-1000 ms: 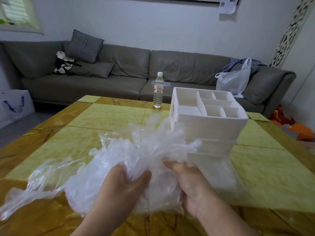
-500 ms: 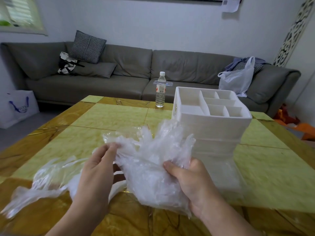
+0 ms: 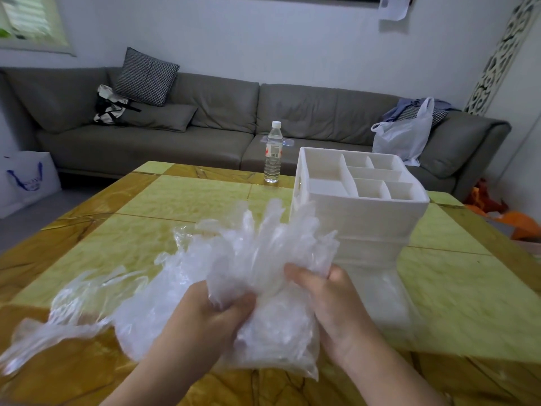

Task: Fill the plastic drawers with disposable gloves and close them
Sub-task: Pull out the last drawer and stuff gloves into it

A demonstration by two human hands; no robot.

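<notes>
Both hands, left hand (image 3: 205,320) and right hand (image 3: 333,303), grip bunched gloves (image 3: 251,259) hiding the drawer unit's (image 3: 366,218) fronts.

— On table (image 3: 187,197), near side: glove bundle (image 3: 248,259), held between left hand (image 3: 202,320) and right hand (image 3: 336,306).
— Right of bundle: drawer unit (image 3: 366,218). Far edge: bottle (image 3: 273,152). Behind table: sofa (image 3: 222,112).

Two hands (image 3: 205,315); one bottle (image 3: 273,152); perhaps two cushions (image 3: 145,76)

Soft, even daylight; wide-angle bending at edges; slight motion blur overall.
</notes>
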